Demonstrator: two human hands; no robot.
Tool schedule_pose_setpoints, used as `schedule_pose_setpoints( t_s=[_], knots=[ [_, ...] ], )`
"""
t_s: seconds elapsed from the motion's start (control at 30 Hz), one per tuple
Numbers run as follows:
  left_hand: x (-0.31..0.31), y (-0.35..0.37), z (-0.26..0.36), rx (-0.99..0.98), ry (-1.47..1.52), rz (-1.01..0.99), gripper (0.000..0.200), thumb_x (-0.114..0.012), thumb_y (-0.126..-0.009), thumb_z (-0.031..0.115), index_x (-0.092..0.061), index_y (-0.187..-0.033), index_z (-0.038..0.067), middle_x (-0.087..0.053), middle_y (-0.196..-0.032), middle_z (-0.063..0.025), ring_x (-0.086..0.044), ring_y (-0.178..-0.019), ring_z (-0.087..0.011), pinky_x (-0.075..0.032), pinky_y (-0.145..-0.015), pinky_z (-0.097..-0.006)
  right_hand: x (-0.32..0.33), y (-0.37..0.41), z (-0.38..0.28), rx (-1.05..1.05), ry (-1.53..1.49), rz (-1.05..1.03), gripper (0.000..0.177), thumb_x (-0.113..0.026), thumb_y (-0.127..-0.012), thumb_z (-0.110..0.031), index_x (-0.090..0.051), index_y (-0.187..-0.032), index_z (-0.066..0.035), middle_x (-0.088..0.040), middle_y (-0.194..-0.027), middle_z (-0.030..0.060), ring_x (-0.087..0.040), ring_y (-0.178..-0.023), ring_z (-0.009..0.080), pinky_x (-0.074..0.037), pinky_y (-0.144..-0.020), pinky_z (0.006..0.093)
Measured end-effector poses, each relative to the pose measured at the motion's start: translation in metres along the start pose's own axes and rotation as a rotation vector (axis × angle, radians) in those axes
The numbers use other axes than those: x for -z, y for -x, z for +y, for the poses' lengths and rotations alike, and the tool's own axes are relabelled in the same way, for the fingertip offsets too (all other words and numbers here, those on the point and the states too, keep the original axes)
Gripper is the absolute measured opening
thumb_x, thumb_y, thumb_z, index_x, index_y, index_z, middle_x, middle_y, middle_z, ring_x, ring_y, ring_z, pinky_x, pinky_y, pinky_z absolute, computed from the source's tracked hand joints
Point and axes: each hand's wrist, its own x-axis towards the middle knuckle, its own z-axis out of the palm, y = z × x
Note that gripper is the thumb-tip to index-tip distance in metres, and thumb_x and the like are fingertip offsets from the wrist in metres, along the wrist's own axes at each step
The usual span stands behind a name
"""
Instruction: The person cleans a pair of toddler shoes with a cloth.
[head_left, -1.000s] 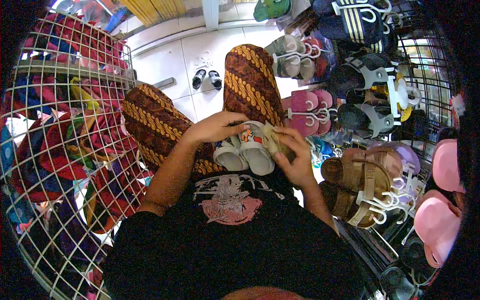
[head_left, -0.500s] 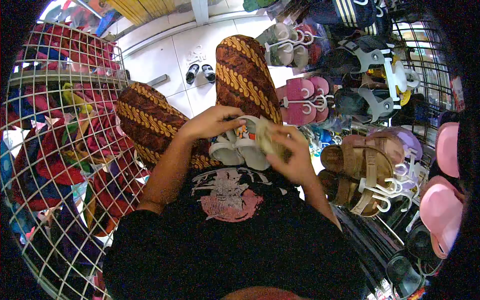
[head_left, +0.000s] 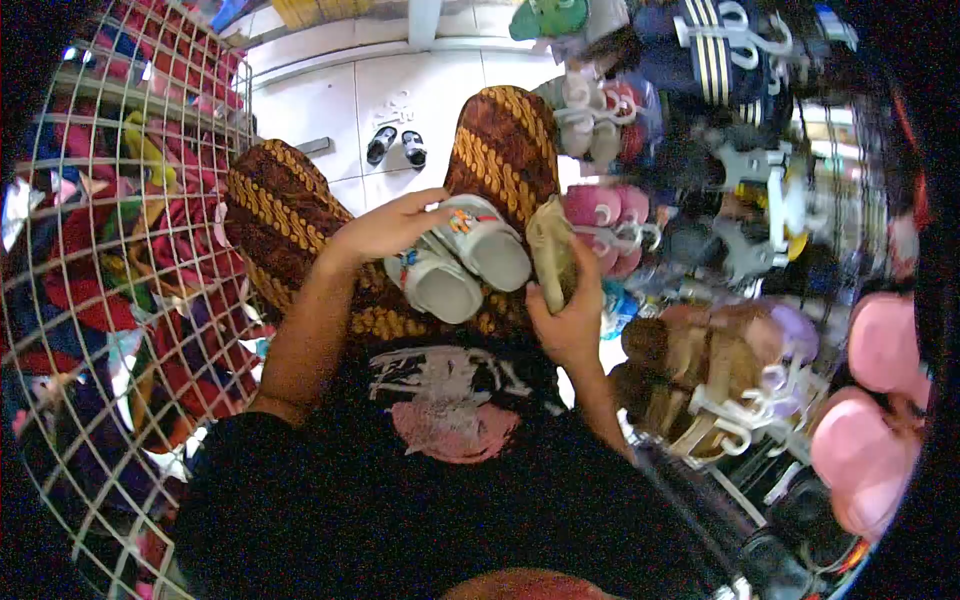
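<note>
A pair of light grey slip-on sandals [head_left: 500, 262] with small orange, red and blue decorations rests on my lap, over the brown patterned cloth [head_left: 510, 130] on my legs. My left hand [head_left: 390, 228] grips the pair at its far left side, its fingertips reaching over the straps. To the right of the sandals, my right hand [head_left: 575, 310] holds a crumpled beige cloth [head_left: 552, 255] between thumb and fingers. That cloth is held apart from the sandals, upright beside my right thigh.
On the left stands a wire mesh rack [head_left: 130, 300] with colourful goods behind it. Several hung sandals crowd the right, among them pink slides [head_left: 605, 215], brown sandals [head_left: 690, 370] and pink footwear [head_left: 860, 450]. Small black sandals [head_left: 413, 150] lie on the tiled floor [head_left: 320, 100].
My right hand with the cloth has moved off the sandals to the right. The sandals have turned and shifted slightly, showing more of their soles. The view has shifted a little.
</note>
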Motion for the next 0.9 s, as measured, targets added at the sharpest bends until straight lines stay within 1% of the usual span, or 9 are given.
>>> schedule_pose_setpoints(
  t_s=[0.1,0.13,0.17,0.23,0.33,0.4,0.57,0.7,0.9],
  knots=[
    [0.006,-0.014,-0.014,-0.057,0.325,0.386,0.042,-0.047,-0.104,0.033,-0.052,-0.127,-0.001,-0.061,-0.112,-0.0088,-0.055,-0.1,-0.0134,-0.045,-0.089,-0.0284,-0.001,-0.024,-0.002,-0.032,0.007,0.087,0.063,-0.071,-0.083,-0.009,-0.037,-0.136,-0.004,-0.054,-0.116,0.0126,-0.053,-0.109,0.0248,-0.042,-0.097,0.0377],
    [0.003,-0.004,0.012,-0.059,0.211,0.544,0.04,-0.045,-0.104,0.033,-0.053,-0.123,-0.001,-0.063,-0.107,-0.0087,-0.057,-0.099,-0.0143,-0.046,-0.089,-0.0298,0.002,-0.029,-0.007,-0.091,-0.08,0.022,0.061,-0.075,-0.08,-0.014,-0.044,-0.132,-0.004,-0.052,-0.124,0.0157,-0.052,-0.114,0.0305,-0.041,-0.1,0.0408],
    [0.005,-0.009,0.004,-0.11,0.324,0.507,0.038,-0.046,-0.104,0.033,-0.054,-0.119,-0.001,-0.063,-0.103,-0.0079,-0.057,-0.097,-0.0137,-0.047,-0.087,-0.0299,0.004,-0.033,-0.012,-0.156,-0.162,-0.039,0.06,-0.078,-0.077,-0.018,-0.05,-0.128,-0.003,-0.05,-0.131,0.0188,-0.051,-0.12,0.0363,-0.04,-0.104,0.044],
    [-0.001,-0.01,0.009,-0.085,0.272,0.654,0.035,-0.046,-0.104,0.032,-0.055,-0.114,0.0,-0.063,-0.101,-0.0079,-0.058,-0.094,-0.0129,-0.047,-0.085,-0.0295,0.01,-0.039,-0.021,-0.209,-0.133,-0.208,0.056,-0.079,-0.077,-0.018,-0.053,-0.125,-0.003,-0.05,-0.131,0.0178,-0.053,-0.118,0.0347,-0.042,-0.102,0.0431],
    [-0.01,-0.015,0.012,-0.063,0.322,0.775,0.034,-0.045,-0.105,0.031,-0.052,-0.118,0.001,-0.062,-0.103,-0.0084,-0.058,-0.094,-0.0123,-0.047,-0.084,-0.0279,0.007,-0.046,-0.035,-0.001,0.162,-0.256,0.051,-0.077,-0.082,-0.023,-0.057,-0.127,-0.007,-0.057,-0.121,0.017,-0.059,-0.108,0.0331,-0.047,-0.094,0.0412],
    [-0.014,-0.017,0.015,-0.066,0.553,0.722,0.033,-0.045,-0.105,0.031,-0.05,-0.121,0.002,-0.062,-0.105,-0.0087,-0.059,-0.094,-0.0128,-0.048,-0.083,-0.0276,0.006,-0.044,-0.036,0.005,0.369,-0.227,0.049,-0.069,-0.09,-0.033,-0.058,-0.132,-0.012,-0.054,-0.122,0.0228,-0.057,-0.11,0.039,-0.046,-0.095,0.0433],
    [-0.013,-0.023,0.013,-0.022,1.123,0.468,0.032,-0.049,-0.103,0.028,-0.045,-0.127,0.008,-0.062,-0.114,-0.008,-0.064,-0.102,-0.0175,-0.056,-0.085,-0.0341,-0.001,-0.043,-0.021,-0.142,0.532,-0.245,0.048,-0.055,-0.098,-0.04,-0.052,-0.141,-0.021,-0.049,-0.125,0.0255,-0.05,-0.117,0.04,-0.041,-0.101,0.0427],
    [-0.009,-0.02,0.012,-0.058,1.254,0.243,0.035,-0.047,-0.104,0.027,-0.041,-0.135,0.012,-0.059,-0.123,-0.0073,-0.064,-0.107,-0.0195,-0.056,-0.088,-0.038,0.004,-0.045,-0.034,-0.131,0.533,-0.392,0.05,-0.06,-0.095,-0.037,-0.051,-0.142,-0.028,-0.051,-0.123,0.0253,-0.052,-0.116,0.0413,-0.042,-0.1,0.0449],
    [-0.023,-0.025,0.009,-0.202,1.186,0.312,0.041,-0.037,-0.107,0.029,-0.034,-0.143,0.012,-0.053,-0.132,-0.0089,-0.058,-0.117,-0.0205,-0.053,-0.096,-0.0385,0.009,-0.048,-0.024,-0.004,0.529,-0.359,0.063,-0.068,-0.089,-0.025,-0.043,-0.146,-0.03,-0.054,-0.125,0.0235,-0.054,-0.116,0.0419,-0.043,-0.101,0.0464]
  ],
)
